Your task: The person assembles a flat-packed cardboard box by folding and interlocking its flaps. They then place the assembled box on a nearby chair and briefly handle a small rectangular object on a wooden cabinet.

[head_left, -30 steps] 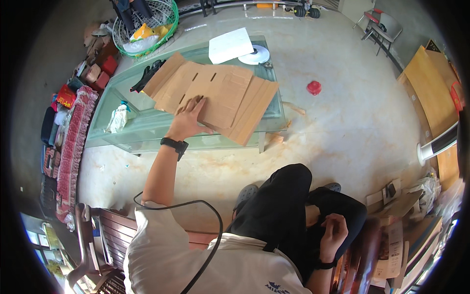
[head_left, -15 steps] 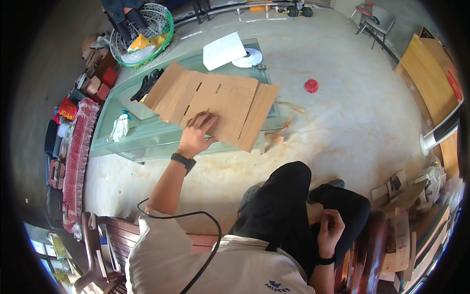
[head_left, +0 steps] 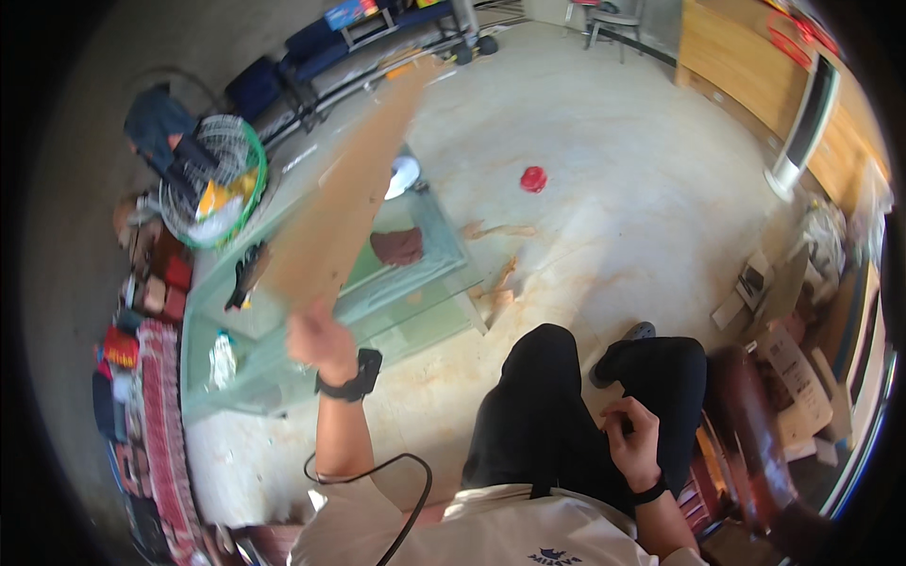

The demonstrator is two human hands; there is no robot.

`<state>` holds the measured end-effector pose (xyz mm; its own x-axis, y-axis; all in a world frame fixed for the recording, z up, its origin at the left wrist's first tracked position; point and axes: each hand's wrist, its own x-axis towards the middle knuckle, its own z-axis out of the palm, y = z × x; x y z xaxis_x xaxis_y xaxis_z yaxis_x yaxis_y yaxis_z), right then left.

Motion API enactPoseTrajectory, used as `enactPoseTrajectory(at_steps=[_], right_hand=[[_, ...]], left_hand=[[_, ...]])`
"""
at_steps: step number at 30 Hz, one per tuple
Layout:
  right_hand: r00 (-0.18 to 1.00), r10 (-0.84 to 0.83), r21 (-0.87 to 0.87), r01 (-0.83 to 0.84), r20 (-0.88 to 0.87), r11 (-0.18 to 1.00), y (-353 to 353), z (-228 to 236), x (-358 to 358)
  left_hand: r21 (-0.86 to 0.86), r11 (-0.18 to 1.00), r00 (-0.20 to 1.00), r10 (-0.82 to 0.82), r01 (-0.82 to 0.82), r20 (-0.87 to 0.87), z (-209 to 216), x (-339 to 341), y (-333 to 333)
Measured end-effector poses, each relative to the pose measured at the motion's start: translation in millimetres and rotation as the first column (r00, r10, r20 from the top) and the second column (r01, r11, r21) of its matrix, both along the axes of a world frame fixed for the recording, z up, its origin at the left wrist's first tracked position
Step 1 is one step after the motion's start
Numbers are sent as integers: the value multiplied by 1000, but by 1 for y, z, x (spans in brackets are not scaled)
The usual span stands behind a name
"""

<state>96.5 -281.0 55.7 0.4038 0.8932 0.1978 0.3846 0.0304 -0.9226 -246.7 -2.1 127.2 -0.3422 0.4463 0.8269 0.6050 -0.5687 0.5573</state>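
Note:
My left hand (head_left: 323, 341) grips a brown cardboard sheet (head_left: 351, 200) by its lower end. The sheet stands tilted up on edge over the glass table (head_left: 429, 231), smeared by motion. My right hand (head_left: 632, 436) rests by my right thigh, its fingers curled; whether anything is in them is hidden. On the table, a dark brown cloth (head_left: 396, 247) shows just right of the cardboard. A white round object (head_left: 403, 176) lies at the far end, partly covered by the sheet. Black gloves or a similar dark item (head_left: 247, 275) and a small white bag (head_left: 223, 360) lie on the left side.
A green-rimmed basket (head_left: 257, 179) holding yellow and white bags stands at the far left, a person beside it. A red object (head_left: 533, 179) lies on the floor. Flattened cardboard (head_left: 791, 387) leans at the right. Blue seats (head_left: 316, 47) line the back.
My left hand has lifted the cardboard off the table and turned it from lying flat to upright, uncovering the brown cloth. The whole view has swung right. My right hand stays by my leg.

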Motion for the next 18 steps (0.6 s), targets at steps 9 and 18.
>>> enactPoseTrajectory(at_steps=[9, 18], right_hand=[[992, 102, 81, -96, -69, 992, 21, 24, -11], [765, 168, 223, -33, -621, 974, 43, 48, 21]], left_hand=[[318, 879, 604, -475, 354, 640, 98, 56, -43], [101, 591, 251, -483, 800, 839, 22, 89, -46]])
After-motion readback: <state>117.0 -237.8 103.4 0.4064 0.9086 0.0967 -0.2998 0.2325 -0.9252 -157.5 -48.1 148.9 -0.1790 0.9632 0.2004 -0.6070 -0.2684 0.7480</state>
